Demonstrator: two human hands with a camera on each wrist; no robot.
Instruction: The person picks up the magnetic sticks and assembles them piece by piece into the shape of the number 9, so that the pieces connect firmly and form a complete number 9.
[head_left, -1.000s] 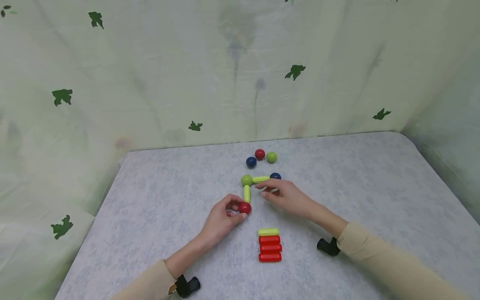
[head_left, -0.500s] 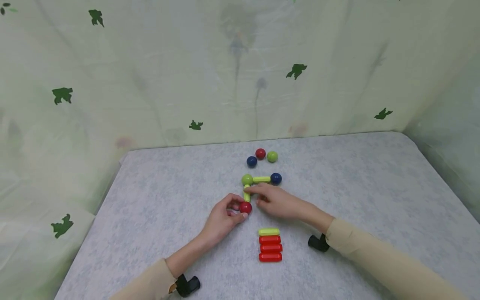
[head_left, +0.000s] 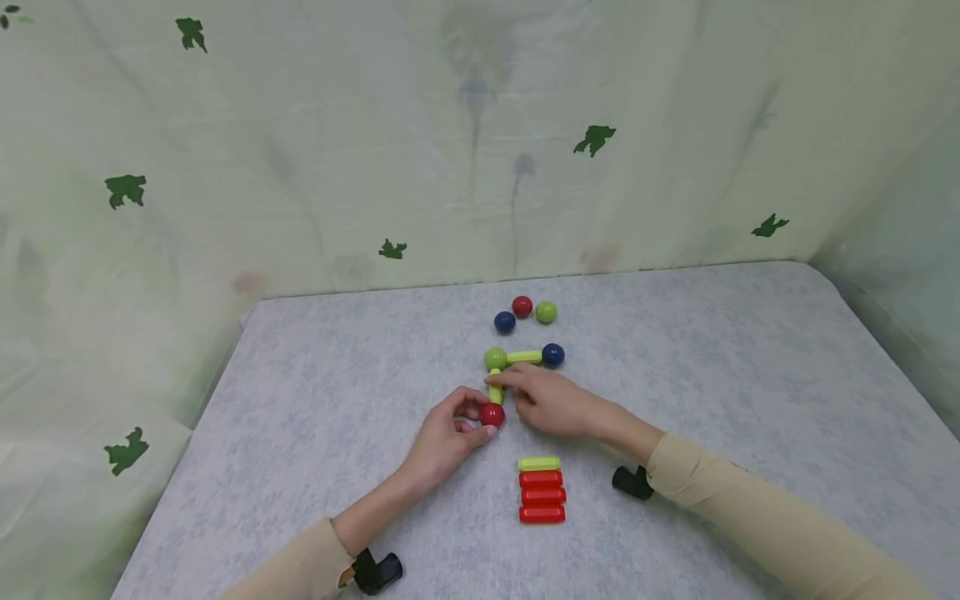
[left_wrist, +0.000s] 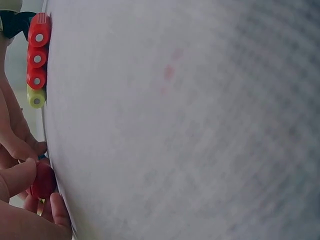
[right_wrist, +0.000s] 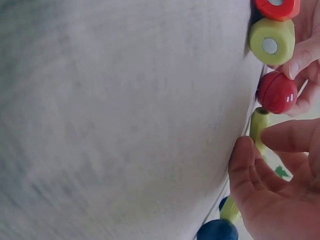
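My left hand (head_left: 442, 435) pinches a red ball (head_left: 492, 415) between thumb and fingers on the table. The ball meets the near end of a yellow-green magnetic rod (head_left: 496, 394). My right hand (head_left: 558, 400) holds this rod from the right, its index finger lying across it; the palm side shows in the right wrist view. At the rod's far end sits a green ball (head_left: 495, 359). From there a second yellow-green rod (head_left: 524, 357) runs right to a dark blue ball (head_left: 553, 355). The left wrist view shows the red ball (left_wrist: 44, 180) partly covered by fingers.
Nearer me, one yellow-green rod (head_left: 538, 463) and several red rods (head_left: 542, 497) lie side by side. Behind the joined pieces are a blue ball (head_left: 505, 322), a red ball (head_left: 522, 307) and a green ball (head_left: 546, 312). A patterned curtain (head_left: 315, 167) hangs behind the table (head_left: 330, 358).
My right hand has moved left from beside the joined pieces onto the rod between the green and red balls, uncovering the blue ball. My left hand stays at the red ball.
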